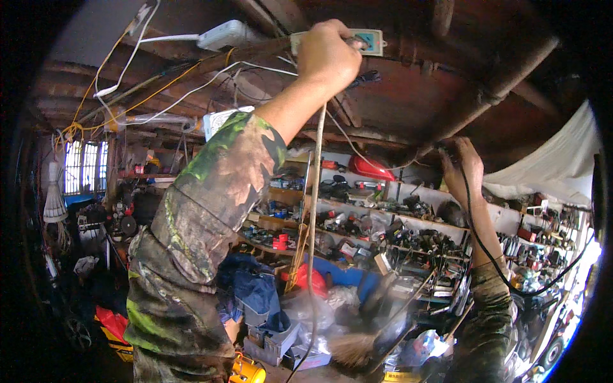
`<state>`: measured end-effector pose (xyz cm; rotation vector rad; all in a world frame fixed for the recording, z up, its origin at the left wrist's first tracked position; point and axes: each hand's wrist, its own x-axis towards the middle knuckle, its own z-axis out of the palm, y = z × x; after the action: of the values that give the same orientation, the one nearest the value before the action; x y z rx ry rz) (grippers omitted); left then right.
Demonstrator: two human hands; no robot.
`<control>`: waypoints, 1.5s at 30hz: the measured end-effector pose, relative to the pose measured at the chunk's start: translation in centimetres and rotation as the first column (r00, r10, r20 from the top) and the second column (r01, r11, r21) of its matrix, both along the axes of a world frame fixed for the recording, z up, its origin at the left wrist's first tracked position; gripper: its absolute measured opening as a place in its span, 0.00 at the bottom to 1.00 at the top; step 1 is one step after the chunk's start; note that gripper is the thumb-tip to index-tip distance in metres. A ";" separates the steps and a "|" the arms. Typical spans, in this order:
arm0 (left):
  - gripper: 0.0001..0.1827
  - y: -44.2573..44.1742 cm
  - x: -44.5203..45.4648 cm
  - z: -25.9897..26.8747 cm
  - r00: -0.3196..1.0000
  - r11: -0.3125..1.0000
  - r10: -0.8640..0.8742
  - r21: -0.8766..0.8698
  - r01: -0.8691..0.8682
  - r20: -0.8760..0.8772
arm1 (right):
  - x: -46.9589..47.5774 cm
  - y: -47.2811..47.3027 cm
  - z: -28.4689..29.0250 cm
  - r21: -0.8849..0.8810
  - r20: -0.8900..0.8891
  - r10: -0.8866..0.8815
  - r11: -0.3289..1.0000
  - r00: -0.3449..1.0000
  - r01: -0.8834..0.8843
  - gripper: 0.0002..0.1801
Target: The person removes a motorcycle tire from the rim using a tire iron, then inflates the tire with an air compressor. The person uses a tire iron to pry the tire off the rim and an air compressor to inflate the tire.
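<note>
My left hand, raised high, has its fingers curled against a pale power strip with a blue-green face, under the roof beams. Whatever lies inside those fingers is hidden. A grey cable hangs down from below the wrist to the floor area. Further right, my right hand is up by a wooden roof pole, with a black cable at its fingers. That cable runs down past the forearm, then loops up to the right edge. A thin pale wire sags between the two hands.
A white box and yellow wires are on the beams at upper left. Shelves crowded with parts line the back wall. Below stand a grey toolbox, a straw broom and plastic bags. White cloth hangs at right.
</note>
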<state>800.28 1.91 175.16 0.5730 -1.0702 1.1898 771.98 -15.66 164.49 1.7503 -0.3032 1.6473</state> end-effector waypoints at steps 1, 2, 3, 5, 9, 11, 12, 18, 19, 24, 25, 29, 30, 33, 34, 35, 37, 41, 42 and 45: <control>0.12 -0.6 -0.2 0.1 1.000 1.000 -0.024 0.015 0.025 -0.020 | -0.2 -0.5 -0.6 0.016 -0.009 0.004 1.000 1.000 -0.003 0.16; 0.12 -1.1 -0.4 0.3 0.998 0.996 -0.040 0.071 0.044 -0.058 | -0.3 -1.1 -1.0 0.041 0.011 -0.026 0.999 1.000 0.026 0.16; 0.12 -1.2 -0.2 0.5 0.999 0.998 0.000 0.067 0.003 -0.033 | 0.0 -1.3 -1.4 0.024 -0.002 0.011 1.000 1.000 -0.011 0.15; 0.12 -1.8 -0.3 0.5 0.996 0.997 -0.046 0.054 0.050 -0.070 | -0.3 -1.6 -1.8 0.005 -0.045 0.019 1.000 0.999 -0.019 0.13; 0.12 -1.3 -0.7 0.4 0.992 0.999 -0.024 0.039 0.029 -0.121 | 0.4 -2.2 -2.2 0.057 -0.025 0.049 0.997 0.998 -0.047 0.14; 0.13 -1.4 -0.8 0.4 0.989 0.999 -0.034 0.028 0.038 -0.145 | 0.7 -2.4 -2.3 0.036 -0.022 0.047 0.998 0.999 -0.046 0.14; 0.13 -1.7 -1.0 0.5 0.986 0.998 -0.051 0.022 0.055 -0.157 | 0.7 -3.2 -2.3 -0.004 -0.004 0.049 0.999 0.999 -0.049 0.14; 0.15 -2.4 0.0 1.5 0.994 0.999 -0.014 0.044 0.019 -0.110 | 1.0 -4.6 -2.5 0.033 -0.017 0.044 0.998 0.999 -0.044 0.13; 0.15 -2.2 0.1 1.6 0.996 0.997 -0.022 0.067 0.027 -0.082 | 1.1 -4.8 -2.5 0.024 -0.023 0.059 0.998 0.998 -0.058 0.13; 0.17 -2.0 -1.5 0.9 0.951 0.953 -0.242 0.138 0.270 -0.191 | 1.1 -5.5 -3.0 0.045 -0.021 0.081 0.996 0.996 -0.080 0.15; 0.17 -2.1 -1.5 1.2 0.952 0.956 -0.230 0.137 0.260 -0.202 | 1.1 -5.7 -2.9 0.034 -0.018 0.093 0.995 0.995 -0.092 0.15; 0.18 -2.2 -0.7 2.3 0.973 0.971 -0.144 0.167 0.174 -0.179 | 1.7 -6.7 -3.2 0.046 -0.024 0.114 0.993 0.993 -0.113 0.17; 0.18 -2.2 0.0 3.3 0.972 0.964 -0.154 0.189 0.187 -0.177 | 1.8 -6.5 -2.9 0.042 -0.027 0.113 0.993 0.993 -0.112 0.17; 0.12 -0.8 -5.0 1.9 0.920 0.982 0.047 0.187 0.029 -0.390 | 1.8 -7.3 -3.2 0.066 -0.015 0.099 0.993 0.995 -0.097 0.18; 0.13 -1.8 -4.4 2.9 0.923 0.991 0.087 0.126 -0.042 -0.376 | 2.0 -7.5 -3.3 0.076 -0.010 0.093 0.993 0.996 -0.092 0.18; 0.15 -3.0 -3.6 3.7 0.923 0.992 0.126 0.065 -0.110 -0.365 | 2.0 -7.7 -3.3 0.069 -0.016 0.094 0.993 0.995 -0.093 0.18; 0.15 -1.5 -4.0 3.4 0.937 0.990 0.114 0.117 -0.080 -0.329 | 2.8 -7.2 -3.2 0.045 -0.023 0.136 0.990 0.990 -0.135 0.18; 0.18 -0.3 -4.9 2.7 0.888 0.957 0.288 0.136 -0.255 -0.358 | 4.8 -6.7 -3.5 0.091 -0.025 0.210 0.974 0.977 -0.207 0.18; 0.20 0.2 -5.0 2.0 0.890 0.932 0.353 0.192 -0.307 -0.290 | 4.9 -6.6 -3.7 0.095 -0.031 0.224 0.971 0.974 -0.220 0.17; 0.29 -0.5 -4.3 -1.6 0.933 0.921 0.291 0.326 -0.214 -0.213 | 5.3 -5.3 -5.0 0.101 -0.082 0.251 0.965 0.965 -0.242 0.10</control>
<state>796.00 1.44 173.51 1.1024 -0.9755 1.1442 777.29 -20.92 159.50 1.9931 -0.1200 1.7397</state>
